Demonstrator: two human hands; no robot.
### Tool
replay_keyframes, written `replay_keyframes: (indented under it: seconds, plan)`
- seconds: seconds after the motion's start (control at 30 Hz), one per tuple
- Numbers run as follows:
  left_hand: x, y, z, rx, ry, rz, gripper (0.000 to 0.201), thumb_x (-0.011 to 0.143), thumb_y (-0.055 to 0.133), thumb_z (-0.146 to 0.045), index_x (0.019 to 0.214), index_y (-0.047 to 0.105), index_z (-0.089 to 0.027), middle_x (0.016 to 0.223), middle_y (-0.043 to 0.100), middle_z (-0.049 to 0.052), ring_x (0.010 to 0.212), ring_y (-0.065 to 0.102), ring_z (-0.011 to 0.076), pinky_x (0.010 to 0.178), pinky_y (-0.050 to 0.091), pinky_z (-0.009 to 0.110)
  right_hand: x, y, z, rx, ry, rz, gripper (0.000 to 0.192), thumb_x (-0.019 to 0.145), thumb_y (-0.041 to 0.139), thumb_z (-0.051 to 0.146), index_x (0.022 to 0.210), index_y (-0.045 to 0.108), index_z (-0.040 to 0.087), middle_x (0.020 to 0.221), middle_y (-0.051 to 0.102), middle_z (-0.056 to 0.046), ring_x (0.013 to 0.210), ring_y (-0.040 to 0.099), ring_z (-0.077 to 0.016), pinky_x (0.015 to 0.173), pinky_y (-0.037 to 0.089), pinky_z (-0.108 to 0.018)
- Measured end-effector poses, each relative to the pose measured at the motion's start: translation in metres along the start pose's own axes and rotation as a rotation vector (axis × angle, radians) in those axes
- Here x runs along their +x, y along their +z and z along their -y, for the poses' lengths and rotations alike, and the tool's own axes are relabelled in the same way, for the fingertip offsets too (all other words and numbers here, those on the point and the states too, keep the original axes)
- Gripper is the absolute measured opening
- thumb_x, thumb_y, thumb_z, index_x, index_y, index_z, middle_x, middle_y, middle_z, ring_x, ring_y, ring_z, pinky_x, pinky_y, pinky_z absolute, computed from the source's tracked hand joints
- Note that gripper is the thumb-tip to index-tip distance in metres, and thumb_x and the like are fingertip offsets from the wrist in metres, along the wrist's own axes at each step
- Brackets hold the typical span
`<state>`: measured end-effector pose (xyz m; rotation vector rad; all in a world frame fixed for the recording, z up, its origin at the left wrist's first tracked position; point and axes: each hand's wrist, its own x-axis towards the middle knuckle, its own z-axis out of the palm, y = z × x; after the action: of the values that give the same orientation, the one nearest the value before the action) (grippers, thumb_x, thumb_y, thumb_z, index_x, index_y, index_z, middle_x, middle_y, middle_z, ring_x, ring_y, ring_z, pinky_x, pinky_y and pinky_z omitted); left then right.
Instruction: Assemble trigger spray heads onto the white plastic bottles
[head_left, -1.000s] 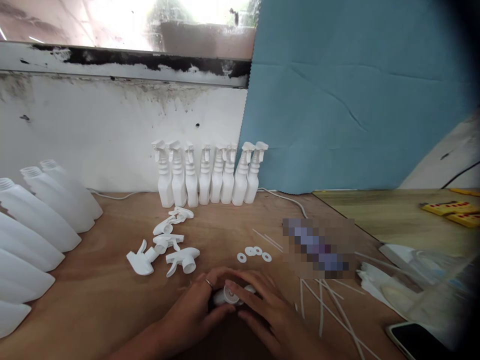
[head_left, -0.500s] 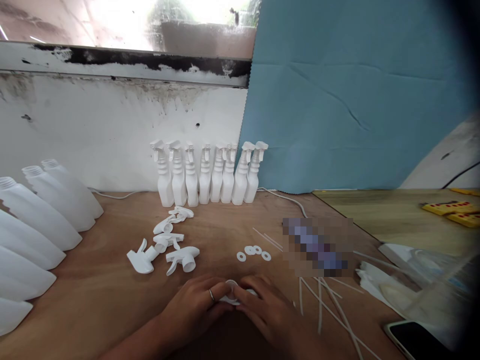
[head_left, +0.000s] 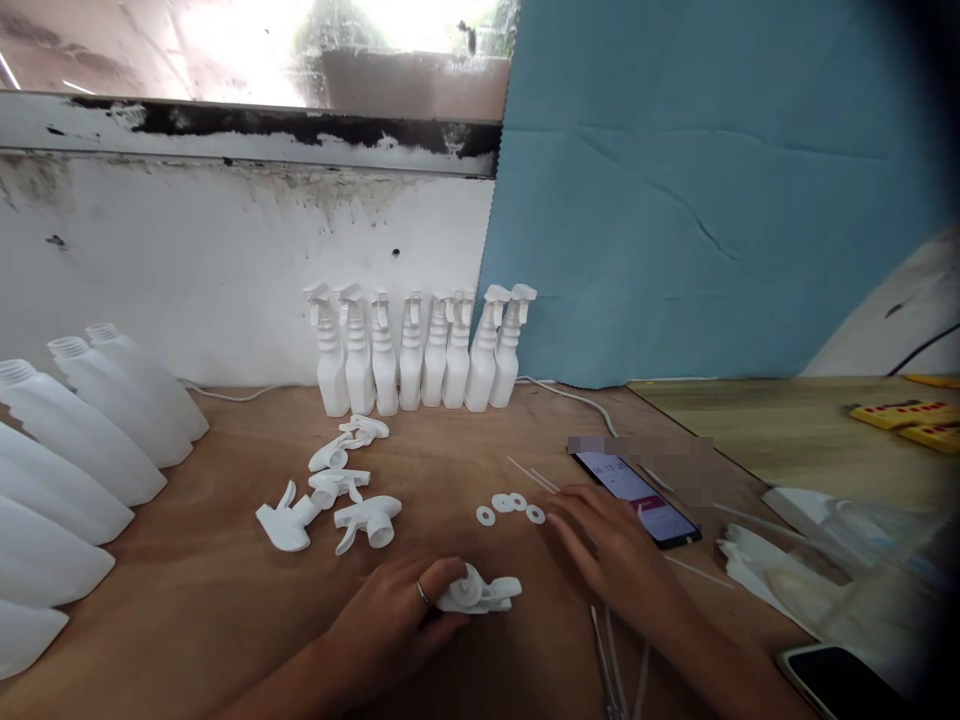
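My left hand (head_left: 405, 610), a ring on one finger, is closed round a white trigger spray head (head_left: 491, 594) low in the middle of the head view. The round opening of its cap faces up. My right hand (head_left: 607, 550) reaches over the table with fingers stretched out and apart, its fingertips just right of several flat white washers (head_left: 503, 503). Thin white dip tubes (head_left: 544, 480) lie just past those fingers; other tubes are partly under my right arm. Loose white spray heads (head_left: 367, 521) lie to the left of the washers.
Several finished spray bottles (head_left: 411, 365) stand along the wall. Open-necked white bottles (head_left: 112, 430) line the left side. A lit phone (head_left: 634, 495) lies beyond my right hand; a dark phone (head_left: 840, 680) and a clear plastic bag (head_left: 832, 570) are at the right.
My right hand has left the spray head and moved right and forward to beside the washers and tubes. My left hand still holds the spray head, now more exposed.
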<state>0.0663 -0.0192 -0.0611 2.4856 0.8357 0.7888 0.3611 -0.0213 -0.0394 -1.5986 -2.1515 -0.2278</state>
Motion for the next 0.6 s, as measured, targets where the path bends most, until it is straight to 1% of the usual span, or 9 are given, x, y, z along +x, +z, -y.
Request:
replay_keyframes:
  seconds: [0.07,0.17,0.23,0.33,0.37,0.43,0.5,0.53,0.6]
  plan:
    - [0.001,-0.002,-0.002,-0.023,-0.008,0.006,0.036,0.088,0.061,-0.018,0.117,0.043,-0.028,0.105,0.064,-0.002,0.090,0.060,0.0161,0.078,0.046,0.026,0.000,0.001,-0.018,-0.091,0.088,-0.003,0.028,0.093,0.041,0.029,0.085,0.066,0.019,0.089,0.068,-0.012,0.087,0.061,-0.0332,0.075,0.045,-0.048]
    - [0.003,-0.004,-0.007,-0.039,-0.014,0.015,0.030,0.089,0.057,-0.017,0.115,0.045,-0.027,0.104,0.063,-0.001,0.091,0.059,0.0160,0.079,0.045,0.026,-0.003,0.004,-0.032,-0.151,0.172,0.003,0.025,0.086,0.044,0.028,0.073,0.063,0.019,0.076,0.067,-0.014,0.078,0.062,-0.0368,0.065,0.043,-0.047]
    - [0.004,-0.005,-0.009,-0.047,-0.009,0.014,0.027,0.090,0.055,-0.016,0.113,0.045,-0.027,0.101,0.062,-0.001,0.090,0.058,0.0155,0.078,0.045,0.026,-0.005,0.007,-0.035,-0.146,0.191,0.017,0.021,0.082,0.045,0.026,0.069,0.061,0.020,0.071,0.067,-0.013,0.074,0.064,-0.0355,0.062,0.043,-0.044]
    - [0.004,-0.004,-0.009,-0.050,-0.006,0.005,0.027,0.089,0.056,-0.017,0.113,0.045,-0.026,0.100,0.061,-0.001,0.089,0.057,0.0155,0.077,0.045,0.026,-0.004,0.007,-0.034,-0.087,0.187,0.027,0.020,0.080,0.045,0.023,0.064,0.057,0.022,0.065,0.067,-0.009,0.064,0.065,-0.0292,0.059,0.044,-0.038]
    - [0.004,-0.003,-0.009,-0.048,-0.011,0.002,0.027,0.089,0.056,-0.017,0.112,0.045,-0.026,0.100,0.061,-0.001,0.088,0.057,0.0156,0.077,0.045,0.026,-0.003,0.004,-0.031,-0.067,0.193,0.012,0.020,0.082,0.044,0.023,0.066,0.057,0.022,0.065,0.068,-0.008,0.062,0.065,-0.0277,0.058,0.044,-0.037]
    - [0.004,-0.003,-0.008,-0.051,-0.033,0.007,0.027,0.089,0.056,-0.018,0.112,0.045,-0.027,0.100,0.061,-0.001,0.087,0.057,0.0155,0.076,0.044,0.026,0.000,-0.007,-0.023,-0.055,0.228,-0.058,0.020,0.087,0.042,0.027,0.080,0.060,0.021,0.071,0.070,-0.008,0.062,0.066,-0.0277,0.056,0.044,-0.036]
    - [0.004,-0.004,-0.008,-0.063,-0.043,0.016,0.028,0.089,0.056,-0.017,0.113,0.046,-0.027,0.100,0.061,-0.001,0.088,0.057,0.0152,0.077,0.044,0.026,0.002,-0.024,-0.009,-0.008,0.289,-0.177,0.023,0.093,0.039,0.034,0.099,0.057,0.020,0.079,0.070,-0.009,0.064,0.067,-0.0279,0.056,0.045,-0.036]
    - [0.004,-0.004,-0.009,-0.068,-0.043,0.018,0.029,0.089,0.056,-0.017,0.114,0.046,-0.027,0.100,0.061,-0.001,0.088,0.057,0.0150,0.077,0.044,0.026,0.003,-0.033,-0.001,0.049,0.313,-0.240,0.024,0.095,0.040,0.038,0.105,0.054,0.022,0.082,0.070,-0.008,0.065,0.067,-0.0257,0.057,0.047,-0.035]
    - [0.005,-0.006,-0.010,-0.077,-0.034,0.014,0.031,0.088,0.056,-0.015,0.114,0.046,-0.028,0.101,0.061,-0.002,0.090,0.058,0.0149,0.079,0.044,0.026,0.005,-0.044,0.016,0.482,0.350,-0.394,0.017,0.095,0.048,0.040,0.105,0.051,0.026,0.083,0.068,-0.003,0.058,0.062,-0.0197,0.058,0.050,-0.032]
